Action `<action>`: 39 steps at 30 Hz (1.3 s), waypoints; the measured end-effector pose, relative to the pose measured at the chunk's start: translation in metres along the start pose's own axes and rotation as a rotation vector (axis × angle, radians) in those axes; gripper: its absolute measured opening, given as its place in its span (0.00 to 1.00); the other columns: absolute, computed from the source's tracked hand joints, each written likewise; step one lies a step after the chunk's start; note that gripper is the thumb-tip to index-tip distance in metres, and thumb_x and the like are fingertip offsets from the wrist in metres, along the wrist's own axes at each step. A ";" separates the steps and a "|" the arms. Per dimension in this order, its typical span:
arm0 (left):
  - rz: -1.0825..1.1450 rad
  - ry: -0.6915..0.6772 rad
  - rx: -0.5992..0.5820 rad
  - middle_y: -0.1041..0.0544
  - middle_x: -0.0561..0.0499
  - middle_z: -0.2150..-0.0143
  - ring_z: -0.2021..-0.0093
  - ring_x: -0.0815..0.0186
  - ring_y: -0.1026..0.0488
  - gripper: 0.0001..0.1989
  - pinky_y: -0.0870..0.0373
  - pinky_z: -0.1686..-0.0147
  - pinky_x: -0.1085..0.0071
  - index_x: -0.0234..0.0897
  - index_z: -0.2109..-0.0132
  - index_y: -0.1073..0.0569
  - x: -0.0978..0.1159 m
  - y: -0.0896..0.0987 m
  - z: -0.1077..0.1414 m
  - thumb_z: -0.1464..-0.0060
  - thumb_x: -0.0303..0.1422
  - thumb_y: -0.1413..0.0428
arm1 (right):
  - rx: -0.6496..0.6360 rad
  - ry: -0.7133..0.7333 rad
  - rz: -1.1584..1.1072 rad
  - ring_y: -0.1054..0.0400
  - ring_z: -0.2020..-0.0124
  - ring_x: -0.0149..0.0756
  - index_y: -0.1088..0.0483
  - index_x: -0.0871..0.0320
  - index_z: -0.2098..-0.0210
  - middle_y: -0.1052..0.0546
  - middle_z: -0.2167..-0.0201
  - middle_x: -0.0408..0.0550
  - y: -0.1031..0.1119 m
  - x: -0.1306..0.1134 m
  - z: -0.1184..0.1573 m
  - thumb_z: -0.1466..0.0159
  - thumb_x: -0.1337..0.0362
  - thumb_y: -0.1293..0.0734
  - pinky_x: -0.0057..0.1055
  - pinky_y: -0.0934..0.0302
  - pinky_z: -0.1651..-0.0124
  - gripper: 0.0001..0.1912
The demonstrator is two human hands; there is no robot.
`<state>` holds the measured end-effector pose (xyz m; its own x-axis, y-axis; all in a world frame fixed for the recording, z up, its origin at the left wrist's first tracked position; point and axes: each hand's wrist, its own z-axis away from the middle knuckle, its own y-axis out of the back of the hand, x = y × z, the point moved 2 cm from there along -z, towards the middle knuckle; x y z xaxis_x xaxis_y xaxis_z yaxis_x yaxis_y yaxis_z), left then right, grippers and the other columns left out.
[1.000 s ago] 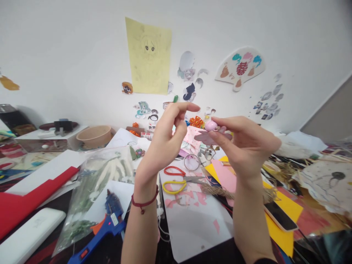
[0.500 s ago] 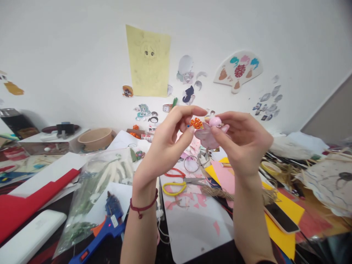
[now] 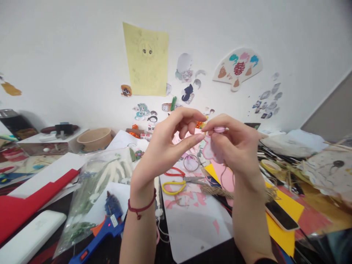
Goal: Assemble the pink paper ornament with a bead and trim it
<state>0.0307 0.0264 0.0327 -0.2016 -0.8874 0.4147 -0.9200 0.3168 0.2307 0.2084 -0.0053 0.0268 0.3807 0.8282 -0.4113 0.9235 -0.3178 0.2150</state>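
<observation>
Above the middle of the cluttered table, my right hand (image 3: 236,141) pinches a pale pink petal-like piece (image 3: 213,149) with a round pink bead (image 3: 219,129) on it. My left hand (image 3: 172,143) is raised just left of it, thumb and fingers curved apart, with no object visible between them. Its thumb tip comes close to the right fingertips. Part of the bead and piece is hidden behind the right fingers.
Below my hands lie scissors (image 3: 174,187) with red and yellow handles on a white board (image 3: 198,227). A blue glue gun (image 3: 110,227) and a white power bank (image 3: 33,236) are at left; a phone (image 3: 282,215) rests on yellow paper at right.
My right hand has turned inward and tilted the pink piece and bead downward. My left hand stays nearly in place, its fingers still apart.
</observation>
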 end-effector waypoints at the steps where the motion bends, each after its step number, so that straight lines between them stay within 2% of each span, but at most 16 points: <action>1: -0.025 0.002 -0.005 0.28 0.52 0.63 0.65 0.70 0.34 0.11 0.34 0.65 0.71 0.39 0.49 0.26 0.001 0.001 0.000 0.37 0.29 0.37 | -0.018 0.014 0.019 0.30 0.65 0.34 0.22 0.52 0.63 0.24 0.68 0.43 0.002 -0.003 0.000 0.38 0.75 0.35 0.34 0.35 0.61 0.13; 4: -0.122 0.005 -0.032 0.29 0.53 0.63 0.65 0.70 0.34 0.10 0.35 0.65 0.70 0.39 0.49 0.26 0.003 0.003 0.002 0.37 0.30 0.37 | -0.020 0.067 0.101 0.31 0.67 0.34 0.21 0.52 0.64 0.23 0.69 0.43 0.007 -0.012 0.000 0.40 0.74 0.32 0.34 0.37 0.63 0.11; 8: -0.258 -0.021 -0.080 0.29 0.54 0.64 0.66 0.71 0.34 0.11 0.36 0.65 0.70 0.38 0.48 0.27 0.009 0.004 0.002 0.37 0.28 0.38 | -0.025 0.093 0.171 0.34 0.71 0.31 0.21 0.52 0.65 0.24 0.72 0.41 0.011 -0.020 0.003 0.38 0.73 0.29 0.33 0.42 0.68 0.09; 14: -0.403 -0.076 -0.105 0.26 0.54 0.63 0.64 0.71 0.31 0.13 0.33 0.63 0.73 0.35 0.48 0.28 0.015 0.002 0.001 0.38 0.26 0.37 | -0.109 0.120 0.248 0.32 0.71 0.29 0.20 0.51 0.63 0.23 0.70 0.41 0.013 -0.024 0.006 0.36 0.68 0.26 0.32 0.41 0.68 0.04; 20: -0.460 -0.097 -0.113 0.24 0.53 0.62 0.64 0.70 0.30 0.14 0.31 0.61 0.72 0.36 0.48 0.28 0.015 0.001 0.002 0.40 0.24 0.36 | -0.127 0.169 0.258 0.29 0.70 0.31 0.21 0.50 0.65 0.21 0.70 0.40 0.013 -0.021 0.005 0.36 0.68 0.26 0.32 0.38 0.69 0.05; 25: -0.534 -0.092 -0.135 0.23 0.52 0.61 0.63 0.68 0.29 0.16 0.31 0.61 0.70 0.38 0.49 0.27 0.016 0.002 0.003 0.42 0.22 0.36 | -0.174 0.191 0.297 0.30 0.73 0.31 0.22 0.50 0.65 0.22 0.72 0.40 0.014 -0.022 0.004 0.35 0.68 0.28 0.31 0.39 0.71 0.05; 39: -0.502 -0.080 -0.117 0.25 0.54 0.64 0.64 0.70 0.30 0.13 0.32 0.61 0.72 0.35 0.51 0.26 0.015 0.001 0.000 0.41 0.24 0.34 | -0.088 0.258 0.297 0.29 0.73 0.32 0.22 0.49 0.68 0.21 0.73 0.40 0.013 -0.022 0.005 0.36 0.69 0.27 0.33 0.37 0.70 0.07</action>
<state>0.0267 0.0136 0.0391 0.2259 -0.9609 0.1600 -0.8672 -0.1235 0.4824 0.2125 -0.0302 0.0347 0.5961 0.7983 -0.0863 0.7628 -0.5295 0.3710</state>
